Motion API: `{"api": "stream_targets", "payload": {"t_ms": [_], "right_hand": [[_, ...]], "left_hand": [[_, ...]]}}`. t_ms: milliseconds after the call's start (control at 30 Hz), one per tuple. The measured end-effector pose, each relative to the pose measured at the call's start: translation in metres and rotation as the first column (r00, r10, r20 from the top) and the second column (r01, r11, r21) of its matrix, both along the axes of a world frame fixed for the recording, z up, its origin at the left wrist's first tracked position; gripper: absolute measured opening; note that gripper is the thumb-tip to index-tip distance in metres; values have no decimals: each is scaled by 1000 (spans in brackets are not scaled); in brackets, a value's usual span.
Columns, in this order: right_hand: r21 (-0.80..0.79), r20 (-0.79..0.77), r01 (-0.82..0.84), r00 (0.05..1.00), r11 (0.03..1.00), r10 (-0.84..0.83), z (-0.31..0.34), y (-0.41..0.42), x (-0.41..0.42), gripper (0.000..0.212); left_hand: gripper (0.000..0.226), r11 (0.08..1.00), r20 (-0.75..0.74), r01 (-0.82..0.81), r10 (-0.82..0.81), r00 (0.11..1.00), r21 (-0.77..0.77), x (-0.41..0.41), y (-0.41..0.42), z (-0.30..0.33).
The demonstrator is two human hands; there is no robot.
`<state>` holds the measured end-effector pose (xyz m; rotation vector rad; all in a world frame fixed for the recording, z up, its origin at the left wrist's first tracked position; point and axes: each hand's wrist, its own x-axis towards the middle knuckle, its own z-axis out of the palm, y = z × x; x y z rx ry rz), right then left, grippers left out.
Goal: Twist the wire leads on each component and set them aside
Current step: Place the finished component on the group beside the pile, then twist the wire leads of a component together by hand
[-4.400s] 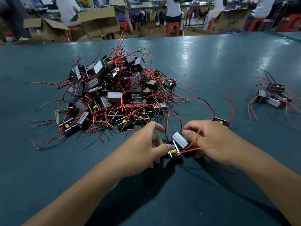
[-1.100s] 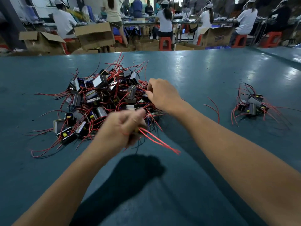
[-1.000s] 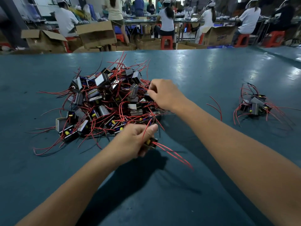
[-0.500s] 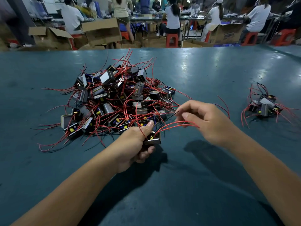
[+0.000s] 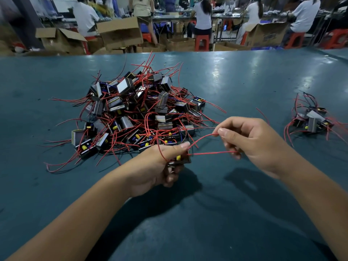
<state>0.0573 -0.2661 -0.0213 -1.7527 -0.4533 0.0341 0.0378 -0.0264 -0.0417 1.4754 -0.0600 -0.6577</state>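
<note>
Here, my left hand [image 5: 150, 170] grips a small black box-shaped component with a yellow part on its face [image 5: 179, 159], my fingers curled round it and my thumb laid along its top, just above the dark teal worktop [image 5: 188, 223]. Two thin red wire leads [image 5: 207, 152] run from the component to the right. My right hand [image 5: 250, 144] holds both: thumb and forefinger pinch the end of the upper lead, which arches up from the component, while the lower lead runs nearly level into my curled lower fingers. My two hands are apart, joined only by the leads.

Beyond my left hand lies a large heap of like black-and-silver components tangled in red wires [image 5: 139, 112], some with yellow parts showing; its near edge lies just beyond my left knuckles. Well apart, at the right of the worktop, sits a small cluster of components with red and black wires [image 5: 312, 119]. A single red wire [image 5: 262, 113] shows just past my right hand.

Past the far edge of the worktop stand open brown cardboard boxes [image 5: 120, 32] and red plastic stools [image 5: 201, 42], with seated people in white shirts [image 5: 84, 16] at long benches, their backs towards me.
</note>
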Motion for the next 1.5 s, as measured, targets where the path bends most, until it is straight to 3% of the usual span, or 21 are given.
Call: {"api": "stream_targets", "payload": {"t_ms": [100,200,267,367,500,567,600,667,733,933,1067,1233,1400,1500], "right_hand": [[19,-21,95,995,995,-95,-1,2,2,21],[118,-110,138,986,983,-125,-3,7,1,16],[253,-206,158,973,954,-106,-1,11,1,14],[358,-265,200,958,912,-106,1,12,2,19],[140,-147,145,981,979,-124,-5,14,-2,15],[-7,-99,0,995,1000,-1,-9,18,-7,7],[-49,-97,-79,993,996,74,-12,20,-10,18],[-46,-93,-172,981,984,167,-17,28,-15,34],[23,-64,-159,985,987,160,-22,37,-18,38],[194,-103,-14,994,981,35,-28,41,-13,11],[164,-47,1,999,986,6,-25,33,-10,15],[147,-8,-22,1000,989,24,-21,30,-9,8],[57,75,5,997,998,-9,-22,32,-9,4],[108,78,30,996,994,-38,-20,32,-9,8]], "left_hand": [[22,986,99,167,-165,981,-22,-4,3,1],[27,972,139,236,-235,962,11,-6,4,-1],[24,975,136,218,-210,968,-44,-6,1,-1],[24,986,65,26,-16,998,-162,-5,-6,3],[42,940,39,-215,233,972,-266,0,-10,6],[29,930,112,-275,308,945,-243,-1,-11,3],[22,928,147,-297,333,931,-224,-1,-13,1],[16,923,181,-330,366,913,-199,-2,-17,-3],[12,922,196,-341,375,906,-185,-3,-21,-8],[12,972,249,-229,232,940,-44,-5,-24,-10],[19,987,459,-160,130,879,27,-3,-11,-4],[33,986,444,-141,164,881,-83,-3,-4,1],[30,995,553,-97,78,830,5,-4,-5,-1],[25,995,581,-89,48,813,43,-2,-4,-2]]}}
